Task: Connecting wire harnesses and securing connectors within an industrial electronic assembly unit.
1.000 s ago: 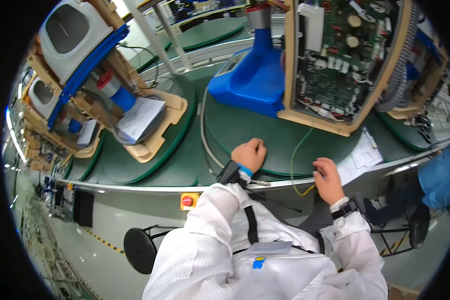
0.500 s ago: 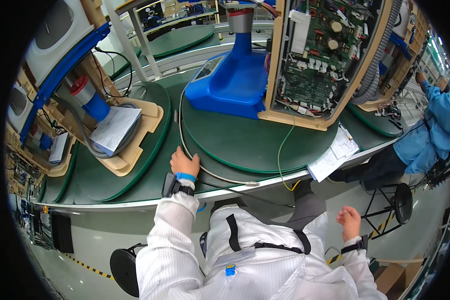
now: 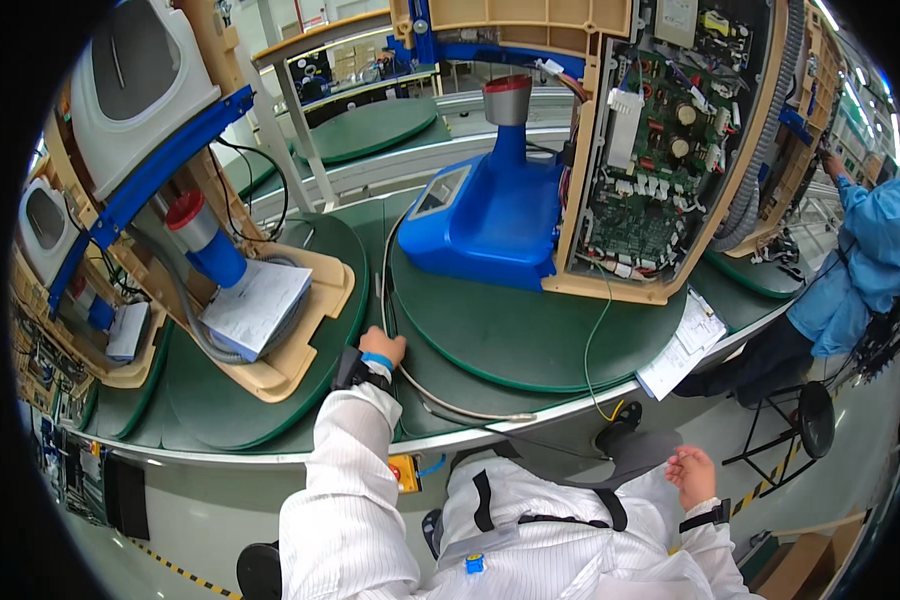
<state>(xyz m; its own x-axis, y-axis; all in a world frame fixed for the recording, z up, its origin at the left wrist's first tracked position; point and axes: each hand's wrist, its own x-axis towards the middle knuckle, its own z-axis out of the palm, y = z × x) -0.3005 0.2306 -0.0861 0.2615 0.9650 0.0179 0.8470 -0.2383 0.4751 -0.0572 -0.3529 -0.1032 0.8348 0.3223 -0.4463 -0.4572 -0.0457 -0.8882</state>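
Note:
At the table's front, my left hand [image 3: 383, 346] is closed by the edge of a round green plate [image 3: 490, 350]. A pale grey cable [image 3: 450, 404] runs down from the back, passes through or right beside these fingers and bends right along the table. My fingers hide the exact contact. A thinner black cable [image 3: 560, 447] trails past the table edge towards my lap. My right hand [image 3: 692, 475] hangs in the air beside my right thigh, its fingers loosely curled, with nothing visible in them.
A blue machine base [image 3: 480, 230] and an upright frame with a green circuit board [image 3: 655, 200] stand on the plate. Paper sheets [image 3: 685, 345] lie at its right. Another machine [image 3: 270, 300] stands left. A co-worker in blue [image 3: 860, 260] and a stool [image 3: 815, 420] are at the right.
The view has shifted, so the table sits lower and further right. My left hand's fingers are now more curled beside the cable. My right hand remains raised, away from the table.

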